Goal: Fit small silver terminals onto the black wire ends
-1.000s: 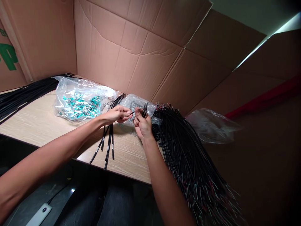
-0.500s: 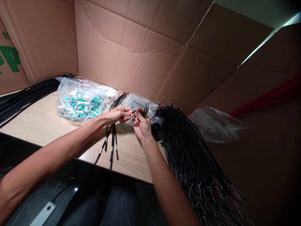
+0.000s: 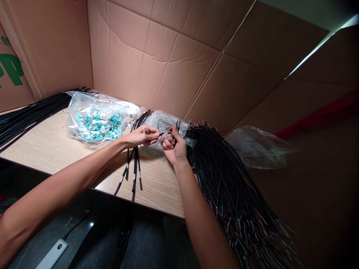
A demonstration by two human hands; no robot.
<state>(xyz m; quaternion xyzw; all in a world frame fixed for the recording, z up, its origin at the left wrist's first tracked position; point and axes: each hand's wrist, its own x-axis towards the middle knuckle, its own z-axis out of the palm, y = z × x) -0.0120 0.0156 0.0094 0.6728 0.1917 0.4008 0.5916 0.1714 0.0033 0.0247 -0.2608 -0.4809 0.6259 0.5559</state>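
Observation:
My left hand (image 3: pixel 150 135) pinches a thin black cable (image 3: pixel 161 133) close to its end, where a pale wire tip sticks out toward my right hand. Fingers curled, my right hand (image 3: pixel 174 145) holds a small pair of cutters (image 3: pixel 178 124), whose dark blades point up past the thumb. The cable's tip lies beside the right thumb and fingers. Below my left hand several black cables (image 3: pixel 135 168) with silvery bands hang over the wooden table (image 3: pixel 159 186). Behind both hands is a clear bag (image 3: pixel 164 125) of small grey pieces.
A clear bag (image 3: pixel 98 123) of teal and silver pieces stands to the left. Long black cables (image 3: pixel 36 110) lie at the far left, and a large cable bundle (image 3: pixel 232 175) drapes over the right edge. Cardboard walls (image 3: pixel 157 48) rise behind. A white device (image 3: pixel 53 254) is below.
My right hand has moved slightly right and turned, with the cutters' blades more upright. More of the pale wire tip shows beyond my left fingers, which have barely moved.

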